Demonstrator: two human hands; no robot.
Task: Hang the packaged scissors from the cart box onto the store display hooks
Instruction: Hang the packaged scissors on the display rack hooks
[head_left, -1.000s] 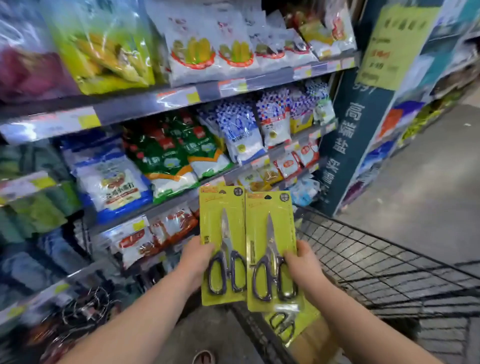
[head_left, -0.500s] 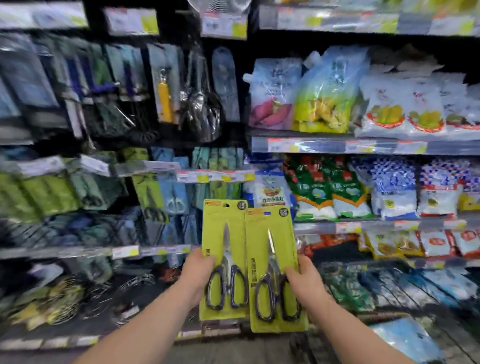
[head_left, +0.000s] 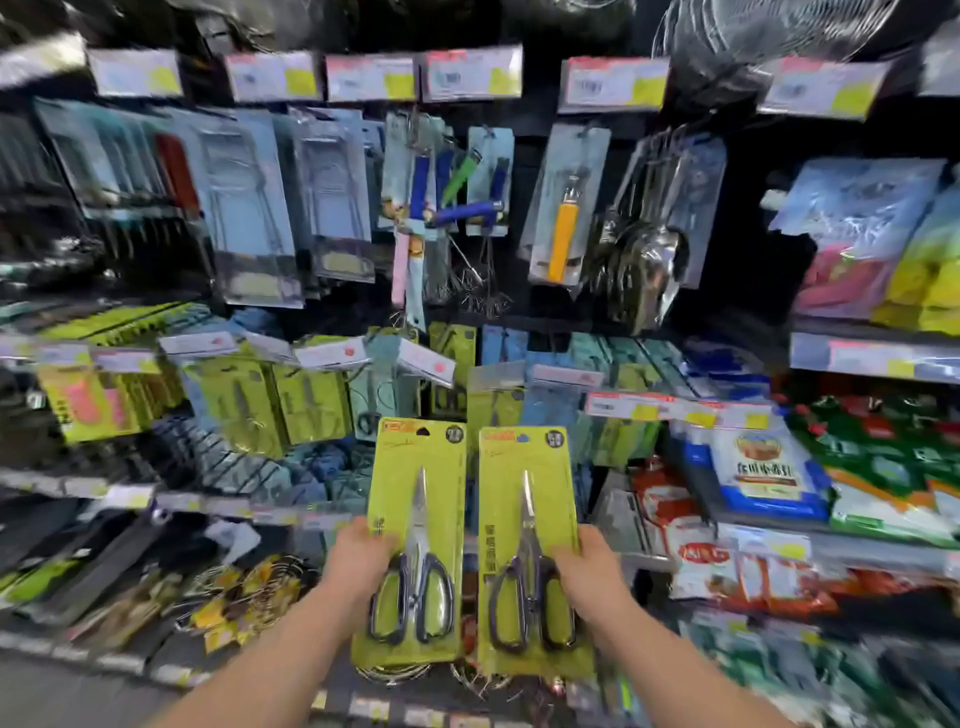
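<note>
- 2 packaged scissors stand upright side by side, just apart, in front of the display: the left pack (head_left: 415, 493) in the left hand (head_left: 358, 558), the right pack (head_left: 524, 499) in the right hand (head_left: 589, 566).
- each hand grips its card's outer edge, low, beside the scissor handles.
- the cards look thin, stiff and glossy, probably bottom-heavy with steel.
- holding nearer the hang hole (head_left: 424, 431) should steer better; similar yellow-green packs (head_left: 311, 400) hang up-left.

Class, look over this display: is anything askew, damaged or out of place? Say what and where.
A blue-handled tool in the upper hanging row lies crosswise, while its neighbours hang straight down. Below it, a price tag tilts. The left scissors pack and right scissors pack look intact.
</note>
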